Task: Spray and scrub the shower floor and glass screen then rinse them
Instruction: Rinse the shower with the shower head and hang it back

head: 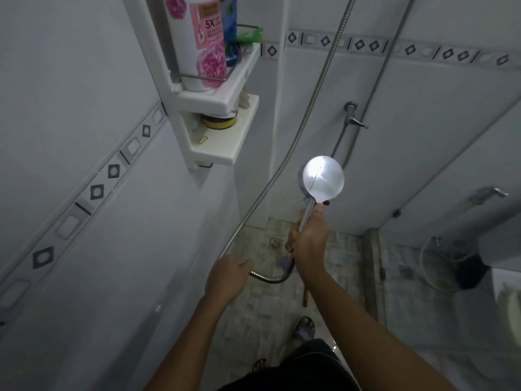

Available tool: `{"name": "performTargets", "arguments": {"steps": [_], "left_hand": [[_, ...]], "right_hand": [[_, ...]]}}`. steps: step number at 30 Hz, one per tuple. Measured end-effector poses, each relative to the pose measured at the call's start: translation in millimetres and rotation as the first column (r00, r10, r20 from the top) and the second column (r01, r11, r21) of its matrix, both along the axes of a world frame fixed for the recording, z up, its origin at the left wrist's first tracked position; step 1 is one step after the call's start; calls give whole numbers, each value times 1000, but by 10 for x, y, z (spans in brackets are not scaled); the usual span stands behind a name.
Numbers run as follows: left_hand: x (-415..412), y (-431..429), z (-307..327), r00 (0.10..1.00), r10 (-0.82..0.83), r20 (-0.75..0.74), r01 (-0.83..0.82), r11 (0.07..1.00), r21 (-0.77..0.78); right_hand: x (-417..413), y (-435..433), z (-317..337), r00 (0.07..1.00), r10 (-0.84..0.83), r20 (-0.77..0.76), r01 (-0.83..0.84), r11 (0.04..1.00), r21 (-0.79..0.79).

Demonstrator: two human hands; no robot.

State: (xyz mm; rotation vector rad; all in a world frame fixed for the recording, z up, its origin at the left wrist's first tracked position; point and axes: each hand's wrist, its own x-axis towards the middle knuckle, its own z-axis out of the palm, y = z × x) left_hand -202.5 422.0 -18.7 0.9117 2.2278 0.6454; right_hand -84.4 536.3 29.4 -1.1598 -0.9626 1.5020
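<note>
Chrome catches the light on the shower head point(323, 179), whose round back faces you while your right hand point(308, 241) is wrapped tight around its handle, thumb laid along the stem just under the disc. Your left hand point(227, 277) is closed loosely over the metal hose point(293, 142), at the spot where the hose bends low and runs across to the bottom of the handle; the rest of the hose climbs away up the wall to the top of the view. Beneath both hands lies the shower floor point(253, 306), grey mottled tile with a square drain point(275, 243) near the far corner, just left of your right hand. Your sandalled foot point(304, 328) stands on that floor, close to your body. The glass screen point(439, 210) stands to your right, and you can see the far wall tap mirrored or showing through it; which one, you cannot tell. A tap point(354, 117) with a lever sits on the far tiled wall above the shower head. To your upper left a white corner shelf point(225, 100) holds a white bottle point(194, 43) with pink flowers, and a lower tier under it carries a yellow round item point(219, 122) that is partly hidden.
</note>
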Motion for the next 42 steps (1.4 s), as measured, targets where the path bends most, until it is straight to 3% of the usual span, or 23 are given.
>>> {"name": "performTargets", "arguments": {"steps": [6, 14, 18, 22, 28, 35, 42], "left_hand": [[120, 412, -32, 1000, -3, -11, 3, 1000, -20], [461, 1208, -156, 986, -164, 16, 164, 986, -21], [596, 1542, -270, 974, -227, -24, 225, 972, -60], [688, 1767, -326, 974, -222, 36, 224, 969, -107], [765, 1848, -472, 963, -267, 18, 266, 944, -195], [803, 1653, -508, 966, -255, 53, 260, 933, -249], [720, 1361, -406, 962, -266, 63, 273, 938, -212]], "right_hand": [[163, 404, -95, 997, -77, -20, 78, 996, 34], [583, 1217, -169, 980, -198, -4, 197, 977, -85], [787, 1470, -266, 983, -183, 2, 182, 978, -101], [936, 1656, -430, 983, -183, 2, 180, 970, -162], [1070, 1745, -708, 976, -208, 64, 217, 932, -291], [1101, 1516, -820, 966, -223, 129, 249, 939, -238], [1039, 1173, -686, 958, -270, 94, 284, 931, -227]]}}
